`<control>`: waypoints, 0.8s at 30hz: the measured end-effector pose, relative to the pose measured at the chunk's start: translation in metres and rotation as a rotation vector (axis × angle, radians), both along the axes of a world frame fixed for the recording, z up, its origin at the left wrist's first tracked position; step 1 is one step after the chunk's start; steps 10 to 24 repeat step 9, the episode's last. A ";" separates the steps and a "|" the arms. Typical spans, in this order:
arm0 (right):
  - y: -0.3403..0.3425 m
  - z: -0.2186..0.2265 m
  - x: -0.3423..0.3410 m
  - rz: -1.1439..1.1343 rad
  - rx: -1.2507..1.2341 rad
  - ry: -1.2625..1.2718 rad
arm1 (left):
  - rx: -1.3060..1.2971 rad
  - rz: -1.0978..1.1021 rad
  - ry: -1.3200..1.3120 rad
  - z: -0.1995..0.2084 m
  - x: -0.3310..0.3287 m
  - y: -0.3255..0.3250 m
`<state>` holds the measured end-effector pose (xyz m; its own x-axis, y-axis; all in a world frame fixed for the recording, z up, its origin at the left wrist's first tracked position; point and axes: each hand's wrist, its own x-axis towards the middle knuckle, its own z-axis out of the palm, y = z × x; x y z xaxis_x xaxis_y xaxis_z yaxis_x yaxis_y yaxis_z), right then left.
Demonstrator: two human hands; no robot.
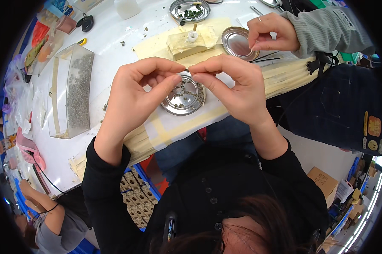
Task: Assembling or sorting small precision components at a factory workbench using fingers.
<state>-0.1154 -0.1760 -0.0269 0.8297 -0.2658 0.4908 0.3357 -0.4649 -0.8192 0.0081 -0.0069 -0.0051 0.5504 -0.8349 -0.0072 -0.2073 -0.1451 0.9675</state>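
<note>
My left hand (136, 89) and my right hand (237, 86) meet above a round metal dish (179, 111), thumb and forefinger of each pinched together. Whatever sits between the fingertips is too small to make out. Several tiny metal parts (182, 94) lie scattered in the dish, partly hidden by my hands. Just beyond my fingers stands a block covered in yellowish tape (180, 50), with a small white cup (192, 36) on it.
Another person's hand (275, 31) is over a second metal dish (234, 41) at right. At left stands a clear box (62, 91) of small grey parts. A plate (174, 9) of dark pieces lies at the back. The taped table edge (186, 130) runs before me.
</note>
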 end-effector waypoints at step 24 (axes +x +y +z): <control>0.008 -0.007 0.000 0.195 0.465 0.054 | -0.163 -0.142 0.684 -0.008 -0.006 0.000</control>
